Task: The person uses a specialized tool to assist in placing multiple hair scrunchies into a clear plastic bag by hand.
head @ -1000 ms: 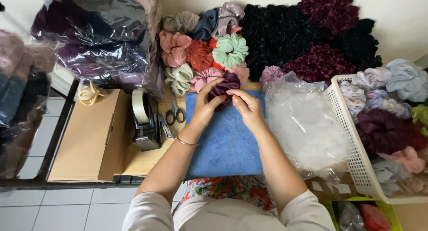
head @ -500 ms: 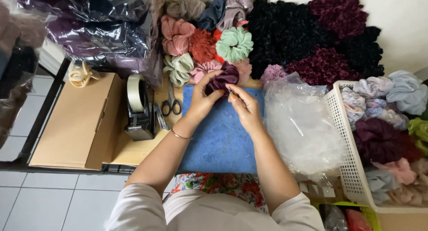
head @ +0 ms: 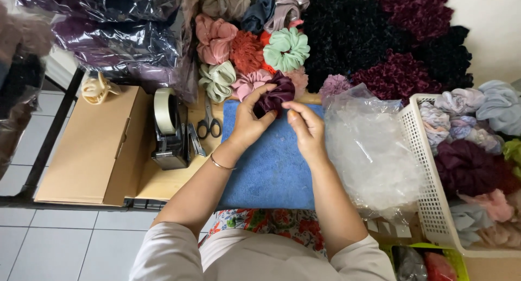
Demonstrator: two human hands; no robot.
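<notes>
My left hand [head: 251, 120] pinches the soft, light dark-plum satin scrunchie [head: 275, 94] by its gathered edge above the blue towel [head: 268, 167], while my right hand [head: 307, 128], fingertips pressed together, hovers just beside it, seemingly holding nothing.

Open room: the blue towel [head: 271, 167] is bare below the left hand [head: 249, 121] and right hand [head: 306, 129], giving a free lane from the body edge up to the hands, which meet at a dark scrunchie [head: 275, 95] at the towel's far edge. Left side blocked by scissors [head: 208, 121] just beside the towel, then tape dispenser [head: 168, 129] and cardboard box [head: 89, 145]; right side blocked by a crumpled plastic bag [head: 369, 151] touching the towel and the white basket [head: 426, 167] beyond it. Far side closed off by the scrunchie pile [head: 325, 37], which runs the table's full width.
</notes>
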